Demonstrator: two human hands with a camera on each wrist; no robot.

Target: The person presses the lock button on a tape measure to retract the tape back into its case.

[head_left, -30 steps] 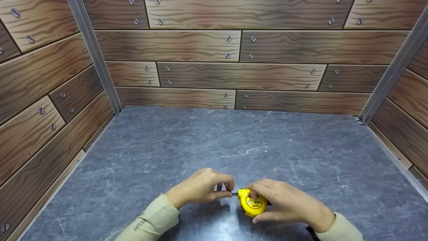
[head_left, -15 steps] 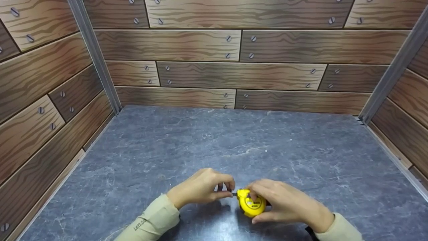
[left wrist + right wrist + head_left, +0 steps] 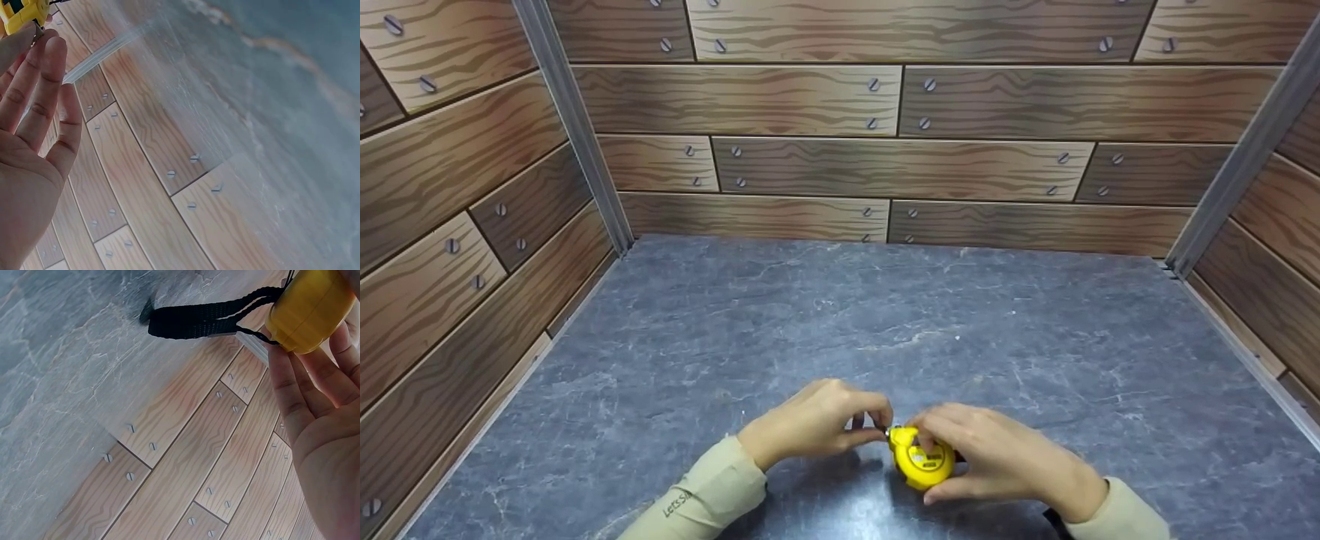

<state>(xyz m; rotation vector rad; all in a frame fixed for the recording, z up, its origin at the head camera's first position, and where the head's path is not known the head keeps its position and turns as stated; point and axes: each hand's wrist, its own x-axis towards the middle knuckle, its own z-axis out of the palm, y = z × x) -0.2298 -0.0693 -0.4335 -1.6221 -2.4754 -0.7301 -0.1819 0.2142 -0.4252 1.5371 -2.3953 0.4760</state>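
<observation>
A yellow tape measure [image 3: 924, 465] with a dark label is held in my right hand [image 3: 997, 461], fingers over its top and thumb at its near side. My left hand [image 3: 817, 418] pinches the small metal end hook of the blade between thumb and fingertips, right against the case's mouth. In the left wrist view that metal hook [image 3: 38, 31] shows between the left thumb and fingers, beside the yellow case [image 3: 25, 12]. From the case's other end hangs a black wrist strap [image 3: 197, 319], seen in the right wrist view.
Both hands are over the near part of a grey marbled tabletop [image 3: 825, 315]. Wood-patterned panels [image 3: 802, 101] wall it at the back and both sides, with grey metal posts [image 3: 577, 127] at the corners.
The short stretch of blade between case and left fingertips has shortened to almost nothing. The left hand has shifted slightly right, and the tape measure slightly left.
</observation>
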